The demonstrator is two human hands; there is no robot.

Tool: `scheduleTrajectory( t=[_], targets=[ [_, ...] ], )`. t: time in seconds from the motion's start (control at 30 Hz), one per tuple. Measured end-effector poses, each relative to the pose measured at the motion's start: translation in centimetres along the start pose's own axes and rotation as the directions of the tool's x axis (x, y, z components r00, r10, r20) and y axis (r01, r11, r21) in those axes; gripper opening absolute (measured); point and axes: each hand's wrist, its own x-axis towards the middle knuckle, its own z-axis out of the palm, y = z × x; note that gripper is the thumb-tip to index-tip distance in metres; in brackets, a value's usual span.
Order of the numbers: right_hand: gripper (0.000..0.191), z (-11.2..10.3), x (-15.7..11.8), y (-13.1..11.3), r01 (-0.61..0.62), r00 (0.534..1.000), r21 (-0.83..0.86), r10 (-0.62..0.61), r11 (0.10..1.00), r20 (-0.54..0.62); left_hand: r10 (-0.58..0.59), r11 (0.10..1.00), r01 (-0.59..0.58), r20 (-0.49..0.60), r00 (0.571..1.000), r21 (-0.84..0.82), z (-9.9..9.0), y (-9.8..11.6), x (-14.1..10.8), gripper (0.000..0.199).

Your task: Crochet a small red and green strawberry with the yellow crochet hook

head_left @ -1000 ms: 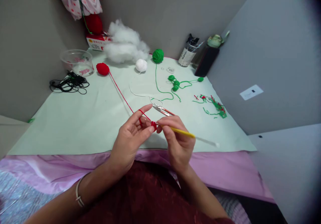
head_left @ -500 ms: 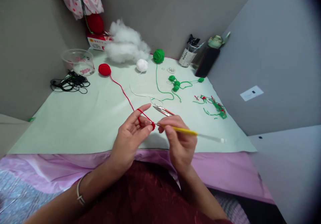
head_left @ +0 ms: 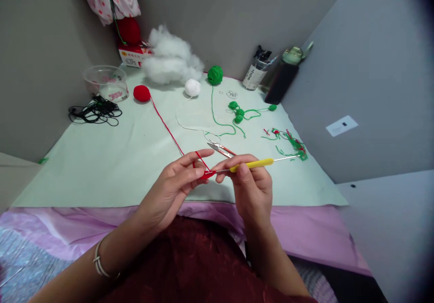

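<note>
Between thumb and fingers, my left hand [head_left: 176,181] pinches a small red crochet piece [head_left: 208,174]. Red yarn [head_left: 166,125] loops over its raised index finger and trails back to a red yarn ball [head_left: 141,93]. My right hand [head_left: 252,185] grips a crochet hook [head_left: 257,163] by its yellow handle, its thin metal shaft reaching into the red piece. The hook's other metal end points right. Just beyond my hands lies a pair of thread snips [head_left: 222,149], partly covered by my right fingers.
White stuffing [head_left: 172,59], a white yarn ball [head_left: 192,87] and a green yarn ball [head_left: 215,75] sit at the back. Green crocheted pieces [head_left: 239,114] and yarn scraps [head_left: 296,144] lie right. Black cord [head_left: 96,111] and a clear tub [head_left: 106,83] are left; a bottle [head_left: 285,77] stands back right.
My left hand has rolled over, its thumb now on top of the red piece. The hook has swung to a flatter angle, and my right hand has shifted slightly right.
</note>
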Motion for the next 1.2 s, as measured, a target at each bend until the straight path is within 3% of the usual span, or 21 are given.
scheduleTrajectory(
  t=[0.07, 0.13, 0.23, 0.3, 0.33, 0.4, 0.47, 0.53, 0.6, 0.73, 0.87, 1.03, 1.1, 1.2],
  targets=[
    [0.019, 0.0, -0.4, -0.3, 0.059, 0.998, -0.104, -0.060, 0.993, -0.005, 0.079, 0.994, -0.076, -0.036, 0.996, 0.076, -0.1, -0.2, 0.0, 0.032],
    [0.021, 0.1, -0.7, -0.4, 0.197, 0.980, -0.284, -0.192, 0.938, 0.047, 0.174, 0.974, -0.162, -0.062, 0.983, 0.158, -0.2, -0.5, -0.1, 0.034],
    [0.027, 0.4, -1.2, -0.2, 0.472, 0.879, -0.554, -0.411, 0.685, 0.241, 0.243, 0.956, -0.225, -0.078, 0.967, 0.189, 0.0, -1.0, 0.0, 0.041],
    [0.032, 0.6, -1.4, 0.3, 0.549, 0.818, -0.666, -0.488, 0.504, 0.306, 0.194, 0.977, -0.185, -0.082, 0.978, 0.105, 0.2, -1.1, 0.0, 0.043],
    [0.034, 0.7, -1.5, 0.5, 0.549, 0.807, -0.697, -0.508, 0.460, 0.301, 0.135, 0.990, -0.132, -0.072, 0.988, 0.040, 0.3, -1.1, 0.0, 0.042],
    [0.034, 0.8, -1.6, 0.6, 0.513, 0.826, -0.697, -0.509, 0.502, 0.242, -0.002, 0.997, -0.001, -0.039, 0.999, -0.083, 0.2, -0.8, 0.1, 0.038],
    [0.030, 0.8, -1.5, 0.5, 0.441, 0.879, -0.598, -0.457, 0.670, 0.136, -0.083, 0.987, 0.079, -0.026, 0.996, -0.140, 0.1, -0.4, 0.2, 0.037],
    [0.025, 0.8, -1.1, 0.2, 0.340, 0.928, -0.427, -0.373, 0.838, 0.007, -0.076, 0.988, 0.069, -0.047, 0.996, -0.134, 0.0, -0.2, 0.2, 0.037],
    [0.022, 0.8, -0.7, 0.0, 0.262, 0.954, -0.286, -0.292, 0.922, -0.066, -0.030, 0.996, 0.025, -0.054, 0.998, -0.091, 0.0, -0.2, 0.2, 0.035],
    [0.017, 1.1, -0.1, 0.3, 0.239, 0.965, -0.281, -0.258, 0.929, -0.033, 0.080, 0.996, -0.079, -0.019, 0.997, 0.033, 0.4, -0.7, 0.1, 0.027],
    [0.022, 1.1, -0.5, 0.6, 0.277, 0.955, -0.334, -0.295, 0.901, -0.004, 0.114, 0.991, -0.110, -0.060, 0.992, 0.073, 0.7, -1.0, 0.2, 0.029],
    [0.035, 1.0, -1.2, 1.2, 0.448, 0.877, -0.596, -0.458, 0.666, 0.146, 0.000, 0.995, -0.006, -0.056, 0.998, -0.101, 0.5, -0.9, 0.6, 0.032],
    [0.032, 0.9, -1.1, 1.1, 0.416, 0.890, -0.553, -0.447, 0.721, 0.087, -0.041, 0.987, 0.033, -0.048, 0.998, -0.155, 0.2, -0.7, 0.7, 0.031],
    [0.021, 0.6, -0.6, 0.6, 0.252, 0.951, -0.335, -0.296, 0.908, -0.085, -0.033, 0.991, 0.024, -0.068, 0.997, -0.132, -0.2, -0.4, 0.7, 0.028]
  ],
)
